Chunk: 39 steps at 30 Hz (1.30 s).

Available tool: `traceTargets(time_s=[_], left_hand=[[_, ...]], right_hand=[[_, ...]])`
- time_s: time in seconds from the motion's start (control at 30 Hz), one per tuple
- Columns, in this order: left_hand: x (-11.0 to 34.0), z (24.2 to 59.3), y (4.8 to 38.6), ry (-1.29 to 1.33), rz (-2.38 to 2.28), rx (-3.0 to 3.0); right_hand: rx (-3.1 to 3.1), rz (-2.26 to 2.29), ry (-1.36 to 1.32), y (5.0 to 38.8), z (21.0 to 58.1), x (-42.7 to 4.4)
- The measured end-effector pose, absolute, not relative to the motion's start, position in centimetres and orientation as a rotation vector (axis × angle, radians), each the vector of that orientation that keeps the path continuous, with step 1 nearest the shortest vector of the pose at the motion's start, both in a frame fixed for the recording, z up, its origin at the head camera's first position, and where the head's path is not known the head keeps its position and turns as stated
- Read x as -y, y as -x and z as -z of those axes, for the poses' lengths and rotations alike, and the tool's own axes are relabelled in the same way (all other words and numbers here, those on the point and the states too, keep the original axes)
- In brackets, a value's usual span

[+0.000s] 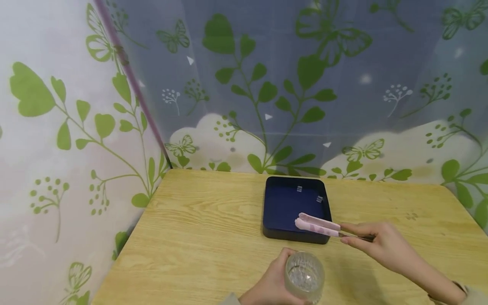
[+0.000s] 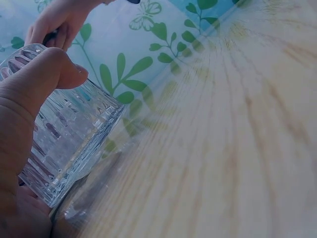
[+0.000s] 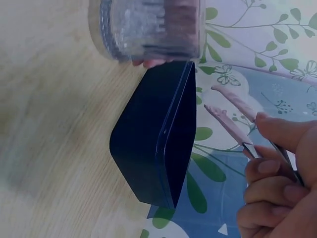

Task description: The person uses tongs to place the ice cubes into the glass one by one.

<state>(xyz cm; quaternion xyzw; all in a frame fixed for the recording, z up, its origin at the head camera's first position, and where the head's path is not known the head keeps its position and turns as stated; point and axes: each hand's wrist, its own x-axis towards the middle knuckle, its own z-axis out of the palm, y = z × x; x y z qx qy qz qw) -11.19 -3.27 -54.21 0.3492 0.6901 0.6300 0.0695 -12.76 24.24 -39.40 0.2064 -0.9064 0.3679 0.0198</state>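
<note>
My left hand (image 1: 267,283) grips a ribbed clear glass (image 1: 304,275) at the front of the table. In the left wrist view the thumb lies across the side of the glass (image 2: 74,124), and clear lumps show inside it. My right hand (image 1: 390,245) holds metal tongs with pink ends (image 1: 320,228) over the front right part of a dark blue tray (image 1: 278,207). In the right wrist view the tongs' tips (image 3: 220,109) stand apart, with nothing visible between them. Two small clear pieces, one towards the back (image 1: 299,189) and one by the right wall (image 1: 319,198), lie in the tray.
The light wood table (image 1: 206,212) runs back to a patterned curtain (image 1: 244,84) with green leaves and butterflies. A second patterned curtain (image 1: 76,169) borders the table on the left. The tray's raised walls stand just beyond the glass.
</note>
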Motion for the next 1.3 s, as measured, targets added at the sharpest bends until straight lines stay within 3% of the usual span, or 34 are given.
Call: traceTargets(time_s=[0.33,0.73,1.3], left_hand=[[3.3,54.0,11.0,-0.881,-1.898,-2.004],[3.2,54.1,11.1,-1.033,-1.908,-2.042],[3.2,54.3,11.4,-1.092,-1.867,-2.093]], right_hand=[[2.899,-0.919,-0.478,16.9,40.3,-23.3],[2.860,-0.617,-0.407,21.2,43.0,-21.7],[2.902,-0.501,-0.340,23.3,44.5,-19.5]])
